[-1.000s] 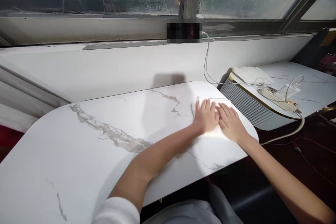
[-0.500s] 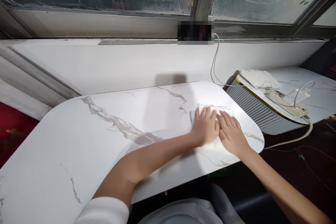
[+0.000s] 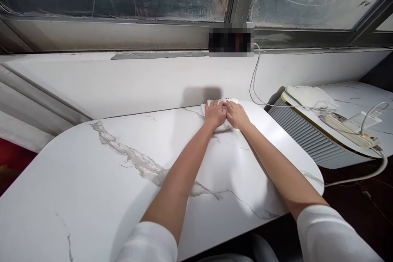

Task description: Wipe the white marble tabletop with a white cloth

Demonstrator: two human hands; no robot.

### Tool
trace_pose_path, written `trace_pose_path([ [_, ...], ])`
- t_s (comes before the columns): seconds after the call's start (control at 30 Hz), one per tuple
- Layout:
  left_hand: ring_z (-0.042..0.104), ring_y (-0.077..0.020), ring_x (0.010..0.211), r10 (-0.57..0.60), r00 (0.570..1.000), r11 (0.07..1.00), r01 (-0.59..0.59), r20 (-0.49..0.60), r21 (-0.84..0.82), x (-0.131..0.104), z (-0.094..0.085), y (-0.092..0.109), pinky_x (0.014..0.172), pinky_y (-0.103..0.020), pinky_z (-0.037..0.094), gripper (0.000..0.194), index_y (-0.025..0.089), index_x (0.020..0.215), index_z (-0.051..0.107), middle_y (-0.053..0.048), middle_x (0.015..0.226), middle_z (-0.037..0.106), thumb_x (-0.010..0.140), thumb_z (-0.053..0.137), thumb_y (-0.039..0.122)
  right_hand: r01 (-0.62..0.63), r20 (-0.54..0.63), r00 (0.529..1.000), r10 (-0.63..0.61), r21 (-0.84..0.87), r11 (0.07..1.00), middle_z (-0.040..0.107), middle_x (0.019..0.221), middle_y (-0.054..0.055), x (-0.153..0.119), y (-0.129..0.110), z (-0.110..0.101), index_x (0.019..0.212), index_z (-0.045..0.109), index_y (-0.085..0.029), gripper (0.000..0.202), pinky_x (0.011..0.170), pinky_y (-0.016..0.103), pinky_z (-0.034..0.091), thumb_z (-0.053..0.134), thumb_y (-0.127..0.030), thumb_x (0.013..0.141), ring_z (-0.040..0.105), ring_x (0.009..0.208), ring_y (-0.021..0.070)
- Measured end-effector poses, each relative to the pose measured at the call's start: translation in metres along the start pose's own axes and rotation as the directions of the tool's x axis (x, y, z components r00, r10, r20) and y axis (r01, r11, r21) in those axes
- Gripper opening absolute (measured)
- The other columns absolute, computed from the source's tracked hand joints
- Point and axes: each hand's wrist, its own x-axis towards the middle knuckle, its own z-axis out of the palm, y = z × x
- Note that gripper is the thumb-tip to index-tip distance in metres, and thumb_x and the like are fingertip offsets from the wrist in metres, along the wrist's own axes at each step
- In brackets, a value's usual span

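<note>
My left hand (image 3: 215, 114) lies on a white cloth (image 3: 223, 127), its fingers spread and pointing toward the wall. Beside it, my right hand (image 3: 237, 115) also presses flat on the cloth, fingers stretched out. The hands touch or nearly touch at the thumbs. Under them, the cloth is partly bunched on the white marble-patterned table (image 3: 129, 196), at its far edge by the wall. Both arms reach forward over the tabletop.
A second table (image 3: 307, 143) with a ribbed side stands at the right. On it are another white cloth (image 3: 310, 96) and a power strip (image 3: 346, 130) with cables. A thin white cable (image 3: 252, 86) hangs down the wall from the window ledge. Windows are behind.
Both hands have slid the cloth away from me and to the left, from the table's right part to its far edge. My arms are now more stretched out.
</note>
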Motion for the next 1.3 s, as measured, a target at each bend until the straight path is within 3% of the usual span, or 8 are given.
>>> trace_pose_path([
  [0.17, 0.025, -0.0194, 0.142, -0.004, 1.000, 1.000, 0.004, -0.011, 0.021, -0.006, 0.001, 0.001, 0.118, -0.045, 0.013, 0.050, 0.017, 0.142, 0.039, -0.007, 0.152, 0.035, 0.096, 0.022, 0.028, 0.008, -0.024, 1.000, -0.008, -0.018, 1.000, 0.038, 0.150, 0.010, -0.003, 0.001, 0.005, 0.139, 0.039, -0.013, 0.052, 0.111, 0.046, 0.024, 0.024, -0.022, 0.091, 0.031, 0.138, 0.0233],
  [0.3, 0.025, -0.0197, 0.142, 0.009, 1.000, 0.999, -0.009, -0.003, 0.044, -0.032, 0.000, 0.007, 0.118, -0.046, 0.013, 0.050, 0.018, 0.142, 0.039, -0.007, 0.152, 0.034, 0.096, 0.023, 0.029, 0.022, -0.022, 0.999, -0.023, -0.052, 0.998, 0.037, 0.150, 0.012, -0.029, -0.005, 0.004, 0.139, 0.041, -0.012, 0.051, 0.111, 0.047, 0.024, 0.024, -0.022, 0.092, 0.030, 0.139, 0.0243],
  [0.5, 0.025, -0.0260, 0.141, 0.093, 0.996, 0.994, -0.092, -0.002, 0.058, -0.115, -0.003, 0.029, 0.117, -0.052, 0.014, 0.050, 0.012, 0.142, 0.038, -0.014, 0.151, 0.035, 0.097, 0.025, 0.029, 0.087, -0.034, 0.995, -0.091, -0.092, 0.992, 0.039, 0.148, 0.015, -0.114, -0.026, -0.010, 0.139, 0.042, -0.008, 0.052, 0.112, 0.048, 0.024, 0.028, -0.024, 0.091, 0.031, 0.138, 0.0274],
  [0.7, 0.024, -0.0272, 0.142, 0.215, 0.976, 0.975, -0.216, 0.032, 0.042, -0.203, -0.014, 0.041, 0.116, -0.055, 0.016, 0.050, 0.013, 0.143, 0.035, -0.014, 0.151, 0.036, 0.097, 0.025, 0.030, 0.104, -0.109, 0.987, -0.116, -0.110, 0.988, 0.038, 0.147, 0.019, -0.207, -0.067, -0.028, 0.138, 0.040, -0.004, 0.053, 0.111, 0.053, 0.024, 0.029, -0.024, 0.091, 0.026, 0.140, 0.0304],
  [0.87, 0.020, -0.0290, 0.143, 0.241, 0.968, 0.969, -0.243, 0.064, 0.033, -0.244, -0.023, 0.037, 0.116, -0.057, 0.015, 0.051, 0.012, 0.145, 0.032, -0.016, 0.153, 0.031, 0.098, 0.025, 0.031, 0.122, -0.111, 0.985, -0.136, -0.123, 0.985, 0.037, 0.147, 0.020, -0.238, -0.094, -0.034, 0.138, 0.040, -0.005, 0.052, 0.112, 0.054, 0.023, 0.032, -0.020, 0.088, 0.023, 0.141, 0.0304],
  [0.97, 0.020, -0.0289, 0.143, 0.230, 0.971, 0.972, -0.233, 0.071, 0.035, -0.243, -0.025, 0.033, 0.116, -0.056, 0.015, 0.051, 0.010, 0.144, 0.033, -0.016, 0.152, 0.031, 0.098, 0.026, 0.030, 0.131, -0.104, 0.984, -0.144, -0.118, 0.984, 0.039, 0.145, 0.020, -0.233, -0.095, -0.032, 0.136, 0.042, -0.004, 0.052, 0.112, 0.054, 0.022, 0.033, -0.021, 0.088, 0.024, 0.140, 0.0311],
  [1.07, 0.022, -0.0283, 0.143, 0.199, 0.977, 0.979, -0.202, 0.074, 0.037, -0.225, -0.027, 0.025, 0.116, -0.056, 0.014, 0.050, 0.011, 0.144, 0.034, -0.016, 0.152, 0.033, 0.097, 0.028, 0.029, 0.148, -0.087, 0.984, -0.158, -0.112, 0.983, 0.040, 0.145, 0.020, -0.210, -0.090, -0.024, 0.136, 0.042, -0.004, 0.052, 0.112, 0.053, 0.022, 0.032, -0.022, 0.089, 0.025, 0.140, 0.0310],
  [1.3, 0.027, -0.0230, 0.141, 0.029, 0.999, 0.998, -0.031, 0.025, 0.050, -0.131, -0.030, -0.018, 0.117, -0.049, 0.015, 0.049, 0.016, 0.142, 0.038, -0.010, 0.151, 0.036, 0.096, 0.025, 0.028, 0.117, -0.049, 0.992, -0.118, -0.024, 0.993, 0.043, 0.144, 0.016, -0.096, -0.078, 0.000, 0.137, 0.042, -0.009, 0.052, 0.109, 0.050, 0.025, 0.027, -0.024, 0.090, 0.033, 0.135, 0.0298],
])
